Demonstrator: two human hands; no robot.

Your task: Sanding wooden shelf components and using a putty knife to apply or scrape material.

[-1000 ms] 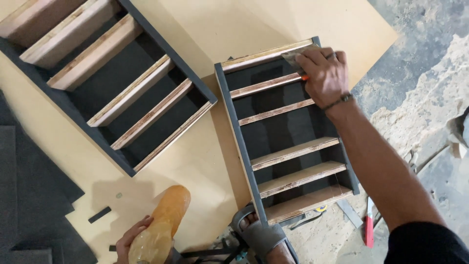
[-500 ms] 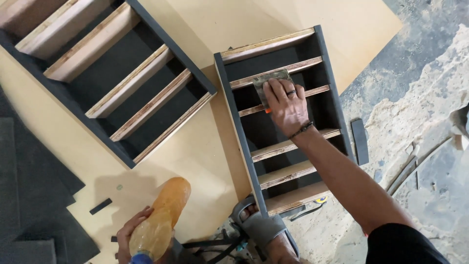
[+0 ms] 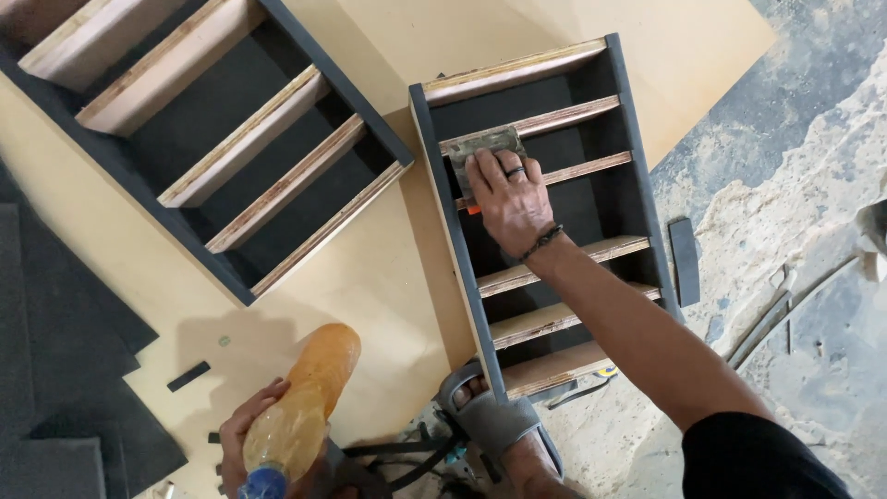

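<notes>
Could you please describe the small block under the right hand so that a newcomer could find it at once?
Start at the smaller dark shelf frame lying on the tan board. On its second wooden slat from the top, the right hand presses a flat, greyish, worn rectangular block. It is the only loose piece lying across the slats.

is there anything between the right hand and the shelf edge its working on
Only the flat grey pad it presses down: the right hand lies on that pad, which sits on the plywood edge of the second shelf in the dark grey rack. Nothing else visible stands between them.
</notes>
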